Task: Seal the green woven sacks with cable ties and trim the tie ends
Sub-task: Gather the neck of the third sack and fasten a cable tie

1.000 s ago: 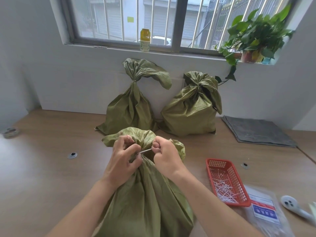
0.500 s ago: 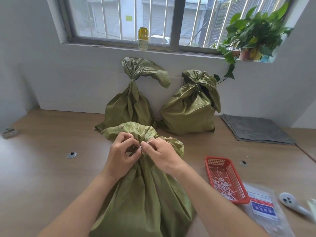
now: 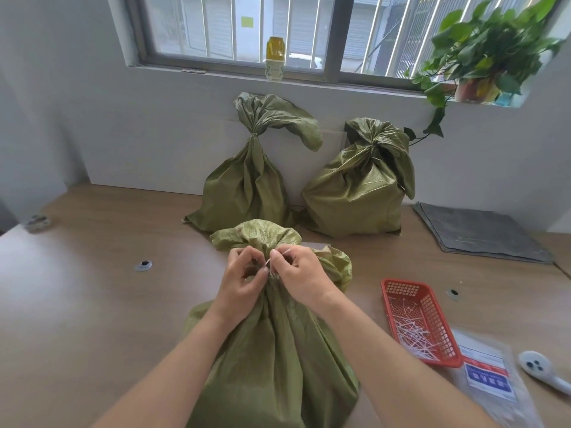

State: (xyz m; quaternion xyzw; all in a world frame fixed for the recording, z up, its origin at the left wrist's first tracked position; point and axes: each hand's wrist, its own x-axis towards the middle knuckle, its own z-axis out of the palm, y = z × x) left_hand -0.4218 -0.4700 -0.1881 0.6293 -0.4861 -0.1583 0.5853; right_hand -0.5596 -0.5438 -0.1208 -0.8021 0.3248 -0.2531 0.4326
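Cable tie (image 3: pixel 279 254), stretched a second ago, is now pinched by left hand (image 3: pixel 244 282) and right hand (image 3: pixel 301 278); sack (image 3: pixel 278 350) nearly sealed.

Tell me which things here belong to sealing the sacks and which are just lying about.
Job: front sack, gripped at the neck by left hand; cable tie, pinched by right hand; tied back-left sack; tied back-right sack; red basket of offcuts; tie packet.
Lying about: bottle; potted plant; grey mat.

We see through one head-worn camera, facing forward and down across the worktop (image 3: pixel 92 304) toward its far edge, close above the nearest green sack (image 3: pixel 278 366).
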